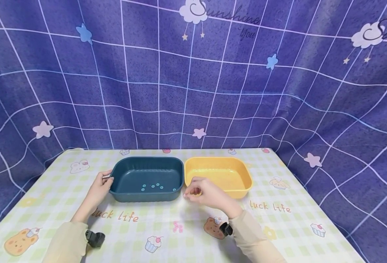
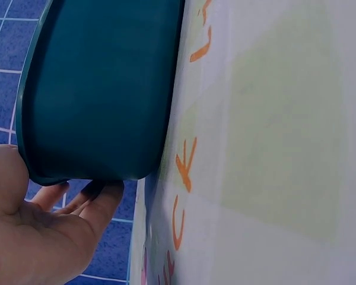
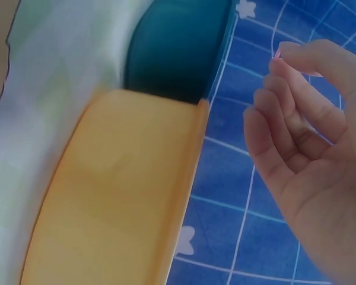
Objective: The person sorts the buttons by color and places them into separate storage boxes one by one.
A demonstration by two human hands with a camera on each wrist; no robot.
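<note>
At the left end of a dark teal plastic bin (image 1: 144,197), my left hand (image 1: 100,186) grips the rim and end wall, thumb at the rim and fingers against the outside. Several small teal round pieces (image 1: 153,186) lie on that bin's floor. My right hand (image 1: 205,192) is in front of the yellow bin (image 1: 242,191), close to where the two bins meet. Between its thumb and index finger it pinches a tiny pink piece (image 3: 277,53), mostly covered by the fingertips. The other fingers of that hand are curled.
Both bins stand side by side on a table with a checked, cartoon-printed cloth (image 1: 121,241). A blue curtain (image 1: 147,95) with stars and grid lines hangs behind and around the table. Part of the yellow bin's floor is hidden behind the right hand.
</note>
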